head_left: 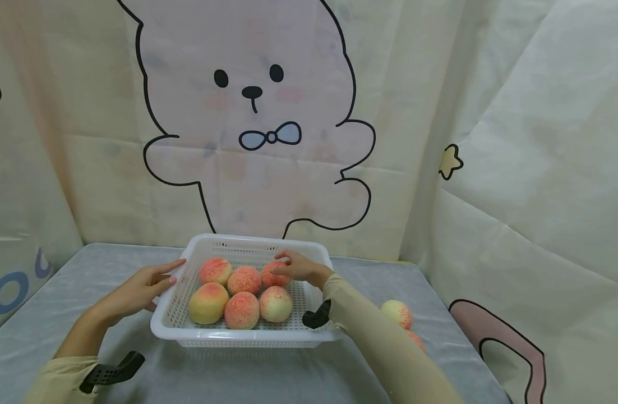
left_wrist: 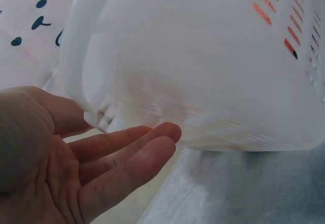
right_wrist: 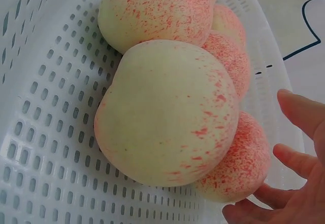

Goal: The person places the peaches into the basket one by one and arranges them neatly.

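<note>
Touching a peach (head_left: pixel 268 276) in the white basket (head_left: pixel 228 335), lower centre of the frame, the right hand (head_left: pixel 304 267), fingers relaxed, could roll it by careless push; the left hand (head_left: pixel 137 289), fingers straight, could tilt the basket.

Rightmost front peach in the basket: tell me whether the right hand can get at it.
Probably yes: the right hand is close by, nothing covers that peach, and bare basket floor lies beside it.

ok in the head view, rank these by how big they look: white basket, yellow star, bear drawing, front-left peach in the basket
Largest to smallest, as they look in the head view:
1. bear drawing
2. white basket
3. front-left peach
4. yellow star
</note>
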Available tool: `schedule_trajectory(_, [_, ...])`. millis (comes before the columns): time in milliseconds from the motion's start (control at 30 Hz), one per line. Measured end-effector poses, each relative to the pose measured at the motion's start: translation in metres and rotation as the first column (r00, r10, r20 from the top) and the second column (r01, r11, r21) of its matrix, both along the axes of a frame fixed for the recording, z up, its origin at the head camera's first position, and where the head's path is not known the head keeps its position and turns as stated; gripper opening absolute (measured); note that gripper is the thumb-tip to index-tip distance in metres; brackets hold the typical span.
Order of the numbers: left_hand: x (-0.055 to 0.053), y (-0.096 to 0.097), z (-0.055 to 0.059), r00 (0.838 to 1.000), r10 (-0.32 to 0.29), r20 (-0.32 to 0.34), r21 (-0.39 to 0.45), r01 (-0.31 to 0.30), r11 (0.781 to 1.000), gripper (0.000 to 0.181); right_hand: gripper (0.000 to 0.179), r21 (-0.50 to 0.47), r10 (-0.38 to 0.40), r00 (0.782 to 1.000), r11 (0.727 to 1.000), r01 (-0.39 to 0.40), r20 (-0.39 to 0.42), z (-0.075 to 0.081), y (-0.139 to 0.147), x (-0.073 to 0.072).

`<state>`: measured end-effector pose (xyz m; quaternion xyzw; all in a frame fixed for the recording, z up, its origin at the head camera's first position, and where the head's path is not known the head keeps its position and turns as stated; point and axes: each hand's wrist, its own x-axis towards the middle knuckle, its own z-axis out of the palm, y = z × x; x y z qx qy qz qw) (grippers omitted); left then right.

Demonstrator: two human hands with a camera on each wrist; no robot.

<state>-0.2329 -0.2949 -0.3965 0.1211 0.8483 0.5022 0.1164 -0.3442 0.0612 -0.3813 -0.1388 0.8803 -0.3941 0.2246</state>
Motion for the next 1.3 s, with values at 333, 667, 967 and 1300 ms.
schedule_trajectory(333, [-0.001,0.000,0.000,1.000,-0.002,0.011,0.004,0.002,1.000,0.070,0.056,-0.091,0.013,1.000,0.996,-0.010,0.028,0.015,0.013,0.005])
schedule_trajectory(667, [-0.002,-0.002,-0.001,1.000,0.000,0.014,-0.011,0.000,1.000,0.070,0.049,-0.196,0.040,0.999,0.980,-0.043,-0.022,0.041,0.033,0.024])
schedule_trajectory(967, [-0.002,-0.002,0.002,1.000,-0.001,0.024,-0.027,0.001,1.000,0.067,0.048,-0.249,0.027,0.983,0.966,-0.072,-0.181,0.052,0.072,0.042])
schedule_trajectory(1300, [-0.001,-0.002,0.003,0.999,-0.010,0.033,-0.014,0.010,1.000,0.069,0.050,-0.298,-0.022,0.971,0.953,-0.052,-0.238,0.055,0.150,0.065])
